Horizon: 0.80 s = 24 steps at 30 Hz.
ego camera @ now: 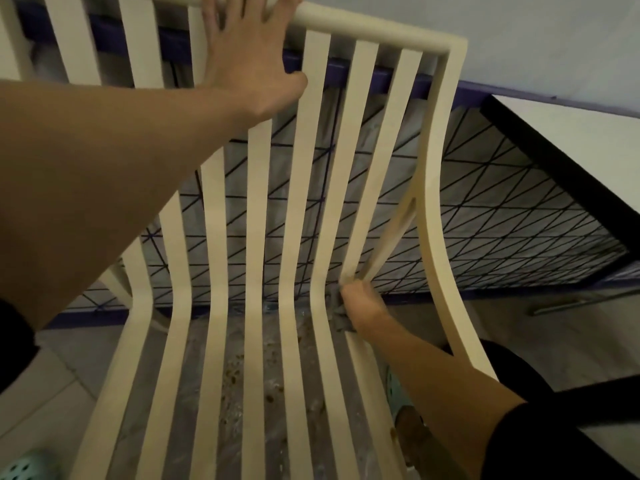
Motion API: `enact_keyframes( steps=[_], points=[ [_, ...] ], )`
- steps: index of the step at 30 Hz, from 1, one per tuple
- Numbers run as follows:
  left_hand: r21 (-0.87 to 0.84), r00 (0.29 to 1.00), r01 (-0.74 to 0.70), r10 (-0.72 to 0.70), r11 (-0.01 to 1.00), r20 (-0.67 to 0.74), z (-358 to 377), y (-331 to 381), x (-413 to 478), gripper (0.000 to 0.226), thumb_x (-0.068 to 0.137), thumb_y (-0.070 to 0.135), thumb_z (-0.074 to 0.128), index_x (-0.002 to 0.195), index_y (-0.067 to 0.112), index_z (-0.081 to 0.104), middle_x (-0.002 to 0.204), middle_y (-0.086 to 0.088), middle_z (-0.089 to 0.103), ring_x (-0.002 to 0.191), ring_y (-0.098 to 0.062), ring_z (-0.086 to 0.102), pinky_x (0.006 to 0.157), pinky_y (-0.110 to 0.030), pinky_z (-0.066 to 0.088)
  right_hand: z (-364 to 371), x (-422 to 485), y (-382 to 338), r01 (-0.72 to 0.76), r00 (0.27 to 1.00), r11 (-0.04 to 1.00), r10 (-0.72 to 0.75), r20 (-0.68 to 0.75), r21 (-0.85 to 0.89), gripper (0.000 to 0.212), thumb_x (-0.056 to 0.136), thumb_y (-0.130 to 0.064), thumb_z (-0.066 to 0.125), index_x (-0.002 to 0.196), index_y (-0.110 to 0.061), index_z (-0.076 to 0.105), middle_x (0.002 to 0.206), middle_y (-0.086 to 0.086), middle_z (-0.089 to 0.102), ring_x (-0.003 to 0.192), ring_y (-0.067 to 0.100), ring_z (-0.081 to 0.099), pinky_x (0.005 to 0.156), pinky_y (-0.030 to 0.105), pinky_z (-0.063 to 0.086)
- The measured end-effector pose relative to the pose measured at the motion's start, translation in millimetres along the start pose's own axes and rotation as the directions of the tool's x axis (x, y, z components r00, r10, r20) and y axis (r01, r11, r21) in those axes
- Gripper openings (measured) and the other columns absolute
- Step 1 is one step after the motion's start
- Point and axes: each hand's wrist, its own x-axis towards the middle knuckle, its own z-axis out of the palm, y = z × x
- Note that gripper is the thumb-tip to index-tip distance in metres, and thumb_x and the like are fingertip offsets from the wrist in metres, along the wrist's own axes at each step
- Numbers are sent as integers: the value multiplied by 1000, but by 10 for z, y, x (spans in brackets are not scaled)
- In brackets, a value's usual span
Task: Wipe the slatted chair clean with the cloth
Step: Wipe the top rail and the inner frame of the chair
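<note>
The cream slatted chair [304, 216] fills the view, its backrest rising to a rounded top rail and its slats curving down into the seat. My left hand [249, 53] lies over the top rail with fingers spread and the thumb against a slat. My right hand [363, 303] grips a small grey cloth [337, 306] and presses it against a slat on the right side, at the bend where the back meets the seat. Most of the cloth is hidden under the fingers.
Behind the chair stands a dark wire-grid panel [502, 216] with purple framing. A white table top with a black edge [568, 143] is at the right. Below the seat slats the floor [235, 372] shows brown spots. A teal perforated shoe [24, 465] is at bottom left.
</note>
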Motion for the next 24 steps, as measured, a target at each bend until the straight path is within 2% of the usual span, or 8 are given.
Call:
enact_keyframes(
  steps=[1, 4, 7, 10, 13, 17, 20, 24],
  points=[
    [20, 1000, -8, 9, 1000, -9, -2, -2, 14, 72, 82, 45, 47, 148, 27, 24, 151, -13, 30, 142, -37, 21, 116, -56, 12, 17, -47, 19, -12, 1000, 998, 11, 5, 66, 34, 98, -16, 34, 111, 0, 61, 114, 21, 60, 109, 37, 55, 77, 31, 38],
    [43, 1000, -25, 24, 999, 20, -34, -9, 11, 75, 81, 44, 50, 149, 28, 21, 153, -14, 27, 144, -37, 18, 117, -58, 9, 71, -277, 42, 24, 999, 1000, -25, 30, 19, 37, 98, -19, 33, 113, 2, 60, 116, 24, 59, 110, 39, 54, 90, 41, 43],
    [59, 998, -26, 22, 998, 62, -66, 19, -8, 81, 83, 40, 56, 152, 27, 15, 158, -14, 17, 147, -35, 10, 119, -55, 5, 132, -498, -14, -16, 1000, 1000, 16, 26, 19, 31, 100, -8, 33, 116, 5, 56, 117, 26, 59, 110, 42, 55, 96, 50, 45],
    [16, 992, 0, -2, 1000, 127, -169, 138, -166, 85, 86, 31, 59, 155, 24, 10, 162, -11, 5, 149, -31, 1, 120, -52, 3, 192, -755, -76, -54, 998, 994, 52, -25, -90, 29, 98, -9, 40, 126, -5, 47, 118, 16, 60, 104, 30, 62, 88, 40, 53],
    [-58, 972, 13, 1, 998, 234, -202, 319, -629, 85, 89, 25, 60, 155, 21, 8, 163, -7, 2, 150, -27, 0, 120, -51, 2, 258, -983, -40, -78, 997, 994, 79, 11, -74, 36, 98, -10, 41, 134, -10, 42, 125, 16, 55, 107, 27, 60, 87, 36, 54],
    [-206, 899, 138, -35, 969, 436, -69, 616, -1602, 76, 89, 18, 58, 154, 18, 18, 160, -4, 16, 146, -26, 20, 118, -49, 20, 378, -1333, 87, -84, 995, 994, 80, 67, 62, 38, 98, -3, 33, 135, -7, 39, 135, 18, 47, 120, 32, 51, 98, 41, 47],
    [-261, 802, 223, -25, 939, 597, -32, 858, -2417, 66, 94, 19, 55, 152, 19, 24, 156, -1, 26, 138, -24, 35, 110, -43, 36, 456, -1705, 195, -107, 994, 985, 103, 38, 138, 41, 98, -5, 35, 139, -13, 37, 141, 19, 39, 123, 33, 48, 99, 41, 46],
    [-224, 688, 308, -54, 925, 723, 2, 991, -3451, 57, 98, 28, 49, 151, 21, 28, 156, -2, 27, 141, -22, 30, 114, -43, 31, 612, -2183, 278, -128, 992, 983, 126, 19, 133, 49, 98, -8, 34, 146, -20, 29, 153, 15, 22, 134, 32, 36, 108, 41, 38]
  ],
)
